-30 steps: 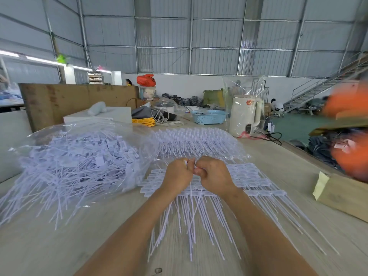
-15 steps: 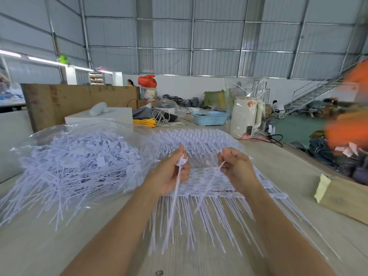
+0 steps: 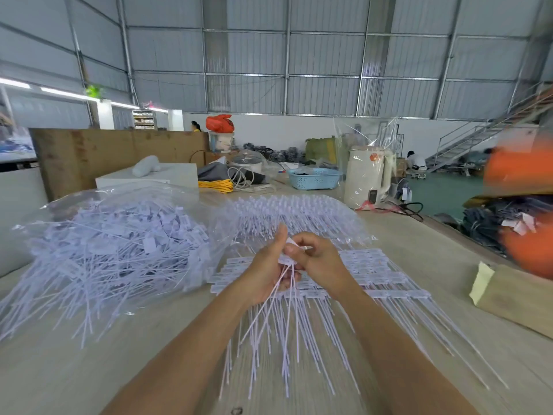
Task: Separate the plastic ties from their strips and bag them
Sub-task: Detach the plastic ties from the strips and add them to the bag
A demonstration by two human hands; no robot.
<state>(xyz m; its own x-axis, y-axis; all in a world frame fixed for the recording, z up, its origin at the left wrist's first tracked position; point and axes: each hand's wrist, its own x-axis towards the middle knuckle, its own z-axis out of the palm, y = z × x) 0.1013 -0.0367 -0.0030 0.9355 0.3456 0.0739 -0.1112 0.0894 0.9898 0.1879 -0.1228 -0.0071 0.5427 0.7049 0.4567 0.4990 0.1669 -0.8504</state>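
My left hand (image 3: 267, 269) and right hand (image 3: 318, 263) met above the wooden worktable (image 3: 89, 369), fingertips touching. The left hand gripped a small bunch of loose white plastic ties (image 3: 278, 301), thumb raised, their thin tails fanning down toward me. The right hand's fingers were curled, pinching a tie head (image 3: 291, 244) at the top of that bunch. Beneath both hands lay the uncut strips of ties (image 3: 374, 274), tag heads in rows, tails pointing toward me. Left of my left hand sat a clear plastic bag (image 3: 119, 244) heaped with separated ties, some tails sticking out of its mouth. Beyond my hands lay another clear bag of strips (image 3: 299, 211); farther right of it stood a cream kettle (image 3: 366, 178) and a blue basket (image 3: 314, 178).
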